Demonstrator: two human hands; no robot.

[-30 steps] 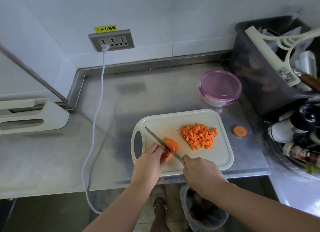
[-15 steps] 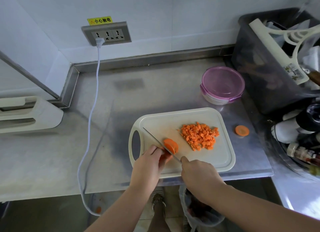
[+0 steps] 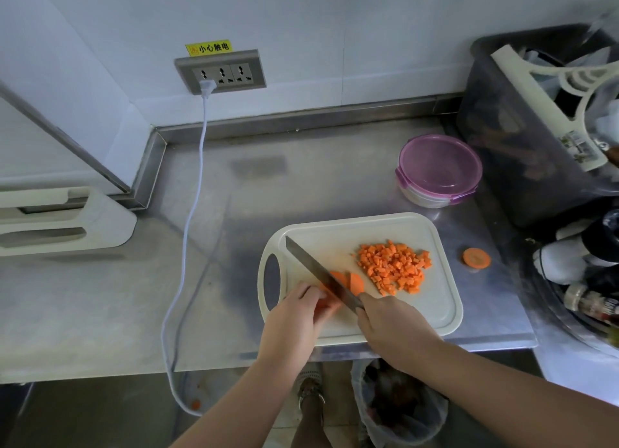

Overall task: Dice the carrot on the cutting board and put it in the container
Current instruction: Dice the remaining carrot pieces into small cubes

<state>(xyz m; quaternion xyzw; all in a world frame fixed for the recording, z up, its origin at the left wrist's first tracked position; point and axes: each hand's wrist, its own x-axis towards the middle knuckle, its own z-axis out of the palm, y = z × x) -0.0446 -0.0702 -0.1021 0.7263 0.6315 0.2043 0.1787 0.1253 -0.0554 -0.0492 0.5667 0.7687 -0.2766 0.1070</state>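
Right grip curls round the knife, left grip pinches the carrot, diced pile at its three o'clock.

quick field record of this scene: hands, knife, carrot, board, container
left hand: holds the uncut carrot piece on the cutting board
right hand: grips the knife, blade across the carrot
diced carrot: pile on the board, right of the blade
container: behind the board, closed
stray slice: on the counter, right of the board
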